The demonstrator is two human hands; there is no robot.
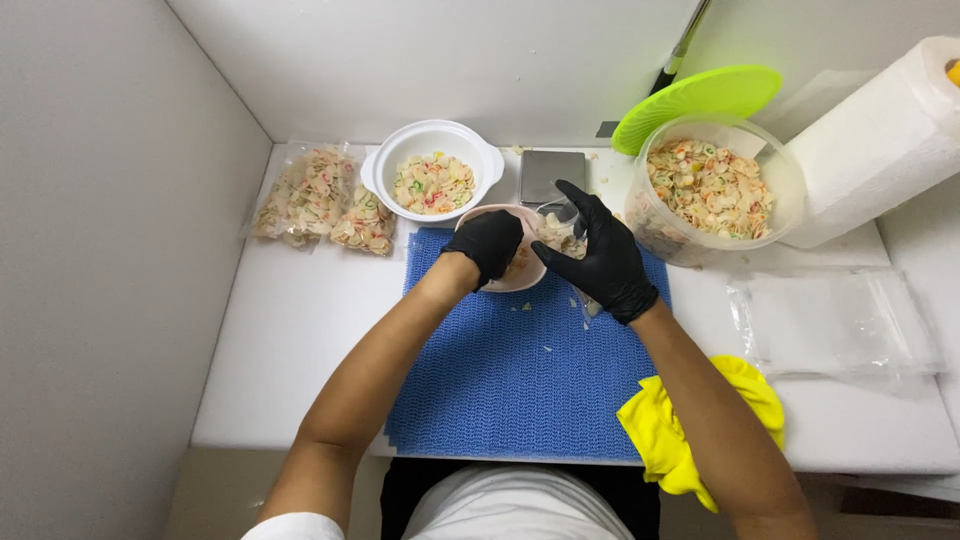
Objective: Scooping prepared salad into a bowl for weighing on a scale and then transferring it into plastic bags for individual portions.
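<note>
Two black-gloved hands meet over my blue ribbed mat, which lies there to catch spilled crumbs. The big clear plastic tub of coloured shell crackers stands within reach at right, its lime lid propped behind. My right hand pinches a small clear bag upright, mouth open. My left hand grips the small pink bowl, tilted against the bag so crackers slide in; filled packets wait at left
</note>
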